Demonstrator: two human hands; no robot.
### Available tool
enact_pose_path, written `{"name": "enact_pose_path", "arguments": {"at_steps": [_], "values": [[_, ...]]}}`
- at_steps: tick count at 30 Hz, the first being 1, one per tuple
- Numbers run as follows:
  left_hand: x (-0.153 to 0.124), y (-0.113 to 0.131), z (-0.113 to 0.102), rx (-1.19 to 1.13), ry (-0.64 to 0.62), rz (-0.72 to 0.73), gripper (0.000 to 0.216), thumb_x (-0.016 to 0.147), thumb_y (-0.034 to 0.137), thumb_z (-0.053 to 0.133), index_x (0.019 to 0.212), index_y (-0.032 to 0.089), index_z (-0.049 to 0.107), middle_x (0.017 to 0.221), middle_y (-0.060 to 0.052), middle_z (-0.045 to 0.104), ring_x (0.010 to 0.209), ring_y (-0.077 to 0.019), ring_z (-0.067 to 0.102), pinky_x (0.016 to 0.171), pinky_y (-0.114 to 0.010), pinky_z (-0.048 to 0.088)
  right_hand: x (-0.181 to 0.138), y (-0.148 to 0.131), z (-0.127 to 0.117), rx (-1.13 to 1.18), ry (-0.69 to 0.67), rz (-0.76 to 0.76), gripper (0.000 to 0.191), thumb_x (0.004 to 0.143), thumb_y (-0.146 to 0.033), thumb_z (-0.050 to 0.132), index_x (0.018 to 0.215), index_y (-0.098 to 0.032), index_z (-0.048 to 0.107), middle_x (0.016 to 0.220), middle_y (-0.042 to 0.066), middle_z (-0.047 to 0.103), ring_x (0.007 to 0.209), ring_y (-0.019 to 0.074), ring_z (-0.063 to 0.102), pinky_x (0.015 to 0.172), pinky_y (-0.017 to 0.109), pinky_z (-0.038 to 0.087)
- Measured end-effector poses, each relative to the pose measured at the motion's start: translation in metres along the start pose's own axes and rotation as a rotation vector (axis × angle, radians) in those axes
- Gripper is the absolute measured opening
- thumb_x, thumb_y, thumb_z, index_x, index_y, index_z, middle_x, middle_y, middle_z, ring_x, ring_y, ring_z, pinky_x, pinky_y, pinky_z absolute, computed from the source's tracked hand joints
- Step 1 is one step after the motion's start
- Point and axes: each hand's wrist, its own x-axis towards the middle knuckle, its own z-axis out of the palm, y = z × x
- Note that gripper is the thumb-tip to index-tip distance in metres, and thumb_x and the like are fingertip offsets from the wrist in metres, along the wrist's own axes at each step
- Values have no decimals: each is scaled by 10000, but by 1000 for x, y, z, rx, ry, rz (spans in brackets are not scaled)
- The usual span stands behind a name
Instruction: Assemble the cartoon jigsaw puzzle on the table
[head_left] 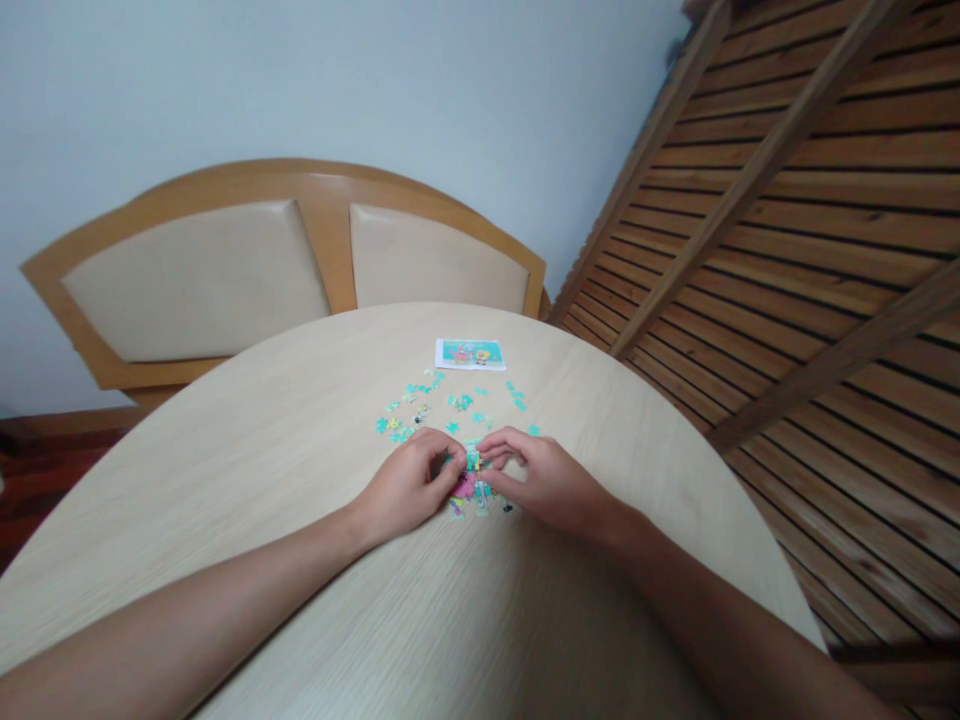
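Between my hands lies a partly joined jigsaw puzzle (pixel 481 493) in teal, pink and yellow, flat on the table. My left hand (pixel 409 482) rests at its left side, thumb and forefinger pinched at a teal puzzle piece (pixel 472 460) along the upper part; the fingers cover some of it. On the other side, my right hand (pixel 551 482) curves in with thumb and fingers apart, fingertips at the puzzle's right edge. Beyond the hands, loose puzzle pieces (pixel 463 402) are scattered, mostly teal.
A printed reference picture (pixel 472 354) with a pink and a yellow cartoon figure lies behind the pieces. The round pale wooden table (pixel 300 430) fills the foreground. A padded bench back (pixel 202 285) stands beyond it, and a slatted wooden panel (pixel 787 250) is to the right.
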Motion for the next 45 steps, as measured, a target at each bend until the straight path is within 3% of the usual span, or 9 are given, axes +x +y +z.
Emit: {"name": "enact_pose_path", "arguments": {"at_steps": [5,10,19,37,40,45], "values": [[1,-3,1,-21,-10,57,208,966,242,507,803,185,623,885,-40,687,910,-199,604,893,-368,441,1,-1,-4,-314,69,-279,176,876,-229,712,1051,-222,715,979,39,757,896,196,671,857,339,465],[1,-2,2,-39,-33,62,226,979,258,502,817,188,644,893,-46,696,910,-201,618,897,-364,445,2,3,-2,-431,94,-349,138,855,-228,740,992,-218,732,900,27,763,865,197,681,813,335,432],[-6,-2,2,117,-40,45,178,935,208,522,1061,204,648,1012,-70,691,995,-230,618,917,-394,491,4,16,-9,-382,48,-228,165,800,-184,741,961,-222,728,1022,41,743,1003,221,661,905,367,458],[-8,2,0,233,-87,144,195,948,205,510,1107,198,623,1069,-81,700,1029,-240,629,937,-424,513,3,16,-10,-382,-4,-146,172,786,-199,721,955,-222,742,1068,50,723,1045,229,648,953,394,476],[-8,6,-1,238,-110,211,261,964,221,494,1194,199,615,1150,-91,685,1084,-236,618,979,-422,503,3,16,-15,-382,10,-147,139,810,-173,683,923,-221,748,1031,47,730,1019,222,656,940,385,484],[-8,11,-5,322,-222,318,402,949,275,520,1345,221,568,1347,-101,600,1267,-282,528,1085,-480,436,3,20,-24,-426,46,-132,253,816,-67,579,913,-214,760,965,39,739,963,202,667,903,352,497]]}}
